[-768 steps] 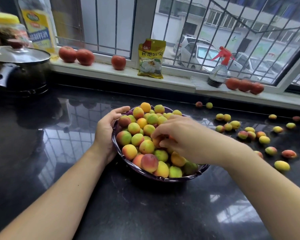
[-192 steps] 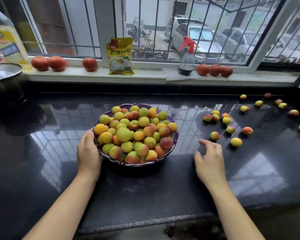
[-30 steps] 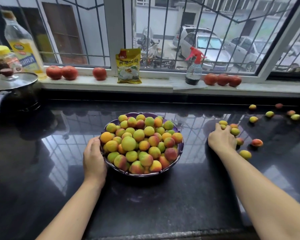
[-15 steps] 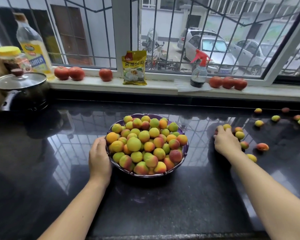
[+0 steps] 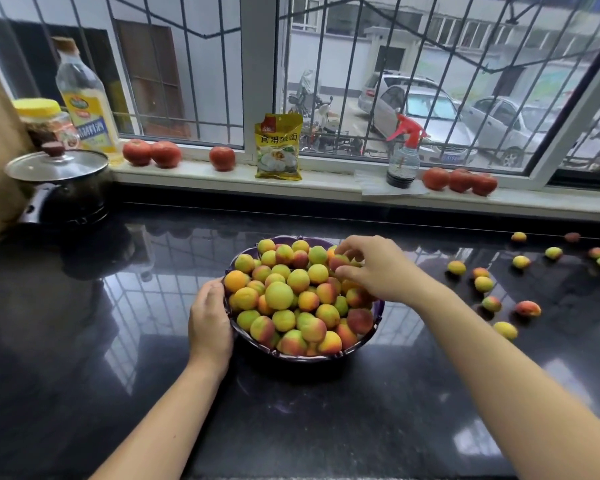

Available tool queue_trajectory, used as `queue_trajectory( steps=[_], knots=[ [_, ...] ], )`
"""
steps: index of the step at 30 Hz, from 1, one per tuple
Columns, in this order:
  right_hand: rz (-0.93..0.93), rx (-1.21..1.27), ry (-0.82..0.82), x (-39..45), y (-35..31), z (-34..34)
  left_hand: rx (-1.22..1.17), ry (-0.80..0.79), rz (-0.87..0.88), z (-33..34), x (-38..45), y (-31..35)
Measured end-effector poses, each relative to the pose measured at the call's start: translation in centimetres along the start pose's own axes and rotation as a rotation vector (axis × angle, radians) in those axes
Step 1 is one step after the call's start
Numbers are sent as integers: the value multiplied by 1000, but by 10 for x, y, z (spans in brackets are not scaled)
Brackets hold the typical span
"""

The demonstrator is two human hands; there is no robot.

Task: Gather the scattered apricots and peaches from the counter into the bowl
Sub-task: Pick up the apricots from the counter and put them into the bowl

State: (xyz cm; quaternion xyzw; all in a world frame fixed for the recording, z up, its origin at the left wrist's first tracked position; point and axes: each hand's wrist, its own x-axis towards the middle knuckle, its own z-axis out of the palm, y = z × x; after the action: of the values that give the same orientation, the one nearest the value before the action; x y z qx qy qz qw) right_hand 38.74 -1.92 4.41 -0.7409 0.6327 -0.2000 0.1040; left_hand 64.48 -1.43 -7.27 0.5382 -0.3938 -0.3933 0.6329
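A black polished desk [image 5: 84, 341] fills the lower view and mirrors the barred window [image 5: 326, 64] behind it; cars stand outside. Along the white sill [image 5: 326, 183] beyond both hands sit red tomatoes [image 5: 152, 153], a yellow packet [image 5: 278, 147], a spray bottle [image 5: 403, 157] and an oil bottle [image 5: 84, 98]. A lidded black pot [image 5: 61, 183] stands far left of the left hand.

The purple bowl [image 5: 376, 311] sits at desk centre, round with no clear long axis, its opening facing up, heaped with apricots and peaches [image 5: 291, 299]. The left hand [image 5: 210, 320] lies curled against the bowl's left rim, its grip pressed to the wall, clasping nothing else. The right hand [image 5: 378, 268] hovers over the heap's far right part, its grip loosely pinching a reddish fruit [image 5: 338, 262] between thumb and fingers at the top of the pile. Loose fruit [image 5: 484, 284] lie scattered on the desk well to the right of the right hand, apart from one another, trailing toward the far right corner.
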Motion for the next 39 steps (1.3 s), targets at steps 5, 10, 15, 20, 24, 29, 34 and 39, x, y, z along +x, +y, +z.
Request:
queue_trajectory(
  steps=[5,10,15,20,24,29,34,39],
  knots=[
    [14,-86,35,7,-3,11,6,-10,-6,-1,1,0],
    [36,-66,45,5,-1,15,12,-14,2,0,0,2],
    [42,74,101,-8,6,18,10,-19,3,-1,-1,2],
    [287,278,659,-61,55,36,1,-16,27,1,-1,1],
    [409,104,788,-111,102,60,22,2,35,2,1,-5],
    [514,12,781,-139,133,62,16,18,20,0,0,-4],
    [609,-208,730,-131,144,51,-30,-11,-53,-4,5,-7],
    [772,-182,479,-129,172,34,-55,-21,-94,-6,5,-5]
  ],
)
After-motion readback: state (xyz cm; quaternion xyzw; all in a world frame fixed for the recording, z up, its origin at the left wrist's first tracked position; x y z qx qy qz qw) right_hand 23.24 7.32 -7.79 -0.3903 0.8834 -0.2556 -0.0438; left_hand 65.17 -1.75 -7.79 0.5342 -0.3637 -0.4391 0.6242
